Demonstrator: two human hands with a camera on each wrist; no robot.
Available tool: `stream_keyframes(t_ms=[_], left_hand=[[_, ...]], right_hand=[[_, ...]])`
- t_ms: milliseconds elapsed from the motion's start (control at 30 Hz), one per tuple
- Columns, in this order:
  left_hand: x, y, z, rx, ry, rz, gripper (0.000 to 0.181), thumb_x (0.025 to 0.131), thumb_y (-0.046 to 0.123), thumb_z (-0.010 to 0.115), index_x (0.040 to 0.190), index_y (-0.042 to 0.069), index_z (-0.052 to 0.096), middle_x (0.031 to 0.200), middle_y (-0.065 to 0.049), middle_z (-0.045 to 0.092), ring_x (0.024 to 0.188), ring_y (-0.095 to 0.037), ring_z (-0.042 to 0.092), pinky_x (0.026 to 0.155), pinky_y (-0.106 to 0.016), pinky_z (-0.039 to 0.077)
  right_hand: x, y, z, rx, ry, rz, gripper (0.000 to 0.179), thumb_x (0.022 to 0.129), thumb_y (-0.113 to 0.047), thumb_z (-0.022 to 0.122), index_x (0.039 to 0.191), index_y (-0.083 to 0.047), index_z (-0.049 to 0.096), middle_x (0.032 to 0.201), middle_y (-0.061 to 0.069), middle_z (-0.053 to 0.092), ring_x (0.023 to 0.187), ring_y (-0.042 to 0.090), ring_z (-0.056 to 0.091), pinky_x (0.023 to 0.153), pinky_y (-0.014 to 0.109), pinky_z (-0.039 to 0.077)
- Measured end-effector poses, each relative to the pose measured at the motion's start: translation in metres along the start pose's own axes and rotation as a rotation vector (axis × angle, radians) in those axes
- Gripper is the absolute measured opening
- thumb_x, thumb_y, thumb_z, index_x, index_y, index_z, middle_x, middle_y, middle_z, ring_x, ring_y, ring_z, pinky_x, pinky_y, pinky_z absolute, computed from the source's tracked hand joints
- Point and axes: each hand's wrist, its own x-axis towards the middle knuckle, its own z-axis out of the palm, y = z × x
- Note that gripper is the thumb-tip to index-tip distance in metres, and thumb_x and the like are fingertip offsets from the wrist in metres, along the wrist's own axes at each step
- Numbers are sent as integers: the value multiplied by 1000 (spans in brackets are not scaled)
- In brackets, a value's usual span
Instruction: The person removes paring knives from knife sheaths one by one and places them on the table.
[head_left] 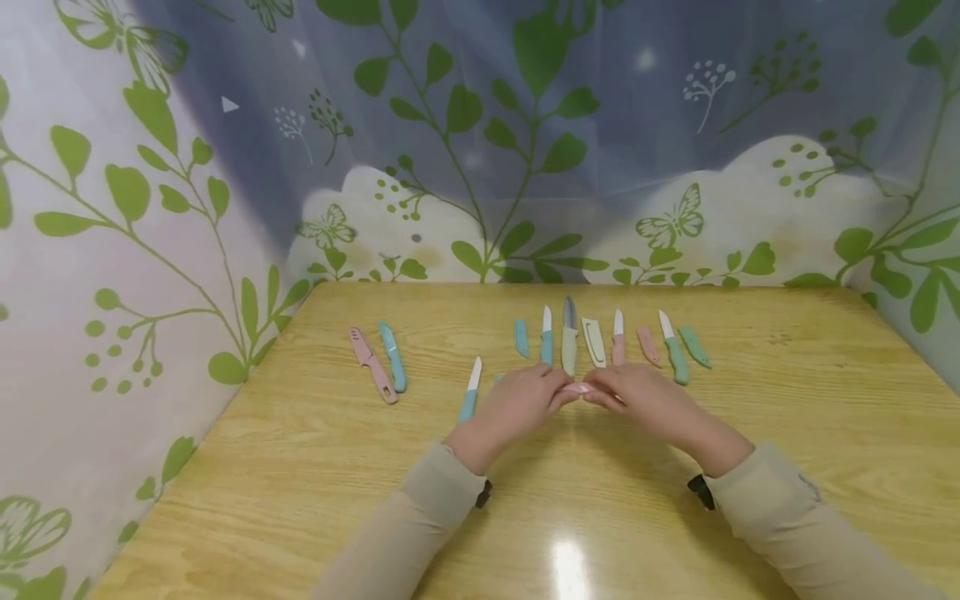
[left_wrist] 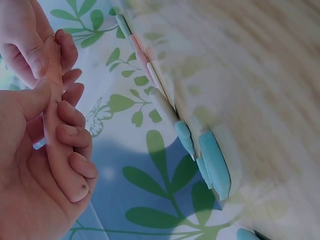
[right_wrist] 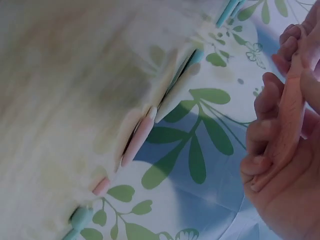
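Both hands hold one long pink knife in front of the row of knives, its ends toward either palm. My left hand (head_left: 521,398) curls its fingers round the rounded handle (left_wrist: 66,170). In the right wrist view, the fingers of my right hand (head_left: 651,404) wrap a flat pink piece (right_wrist: 287,122) that looks like the sheath. No bare blade shows between the hands; the fingers cover much of the join. Nearest the left hand lies a blue-handled knife (head_left: 472,390) with a bare white blade. A pink-handled knife (head_left: 618,335) lies just beyond the right hand.
Beyond the hands lie a blue sheath (head_left: 521,337), a blue knife (head_left: 547,337), a cream knife (head_left: 569,337), a cream sheath (head_left: 593,342), a pink sheath (head_left: 648,346), a green knife (head_left: 674,354) and a green sheath (head_left: 695,347). Sheathed pink (head_left: 372,364) and blue (head_left: 392,357) knives lie left.
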Motion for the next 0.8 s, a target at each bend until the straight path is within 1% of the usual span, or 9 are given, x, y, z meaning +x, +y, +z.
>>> stream_keyframes(t_ms=[100,233,333,500,667,800], left_hand=[[-1,1,1,-16,-7,-15,40,103,42,40,120,15,65,106,0,66,96,-16,64,85,-29,52],[-2,2,1,-63,-11,-46,40,102,42,40,117,15,66,105,0,66,94,-16,64,84,-29,52],[-2,1,1,-72,-7,-43,40,102,42,41,115,14,66,104,-1,66,93,-16,64,83,-29,52],[0,-1,0,-47,2,-2,38,102,39,43,118,13,66,106,-3,67,96,-18,65,86,-31,52],[0,-2,-3,-48,-18,-15,37,102,39,45,121,14,65,108,-2,66,98,-18,64,88,-32,52],[-1,-1,-4,-45,-32,-16,37,102,39,44,122,15,64,109,-3,66,99,-19,64,88,-32,52]], right_hand=[[-1,-2,0,43,-17,67,25,100,-30,54,109,-11,68,94,-1,71,79,8,63,74,34,52],[-1,-4,0,76,-25,120,32,100,-37,51,111,-12,69,99,1,72,86,16,67,78,40,53],[0,-4,-1,86,-34,133,34,101,-38,50,113,-12,69,102,3,73,89,18,68,80,42,53],[-1,-3,-3,115,-51,138,31,101,-35,51,114,-13,69,105,4,72,92,19,67,80,42,53],[-2,-2,-6,141,-69,132,31,100,-32,52,116,-11,68,108,5,71,95,21,66,83,44,51],[-3,-2,-7,150,-81,136,30,100,-30,53,116,-10,68,107,5,71,94,19,66,83,44,51]])
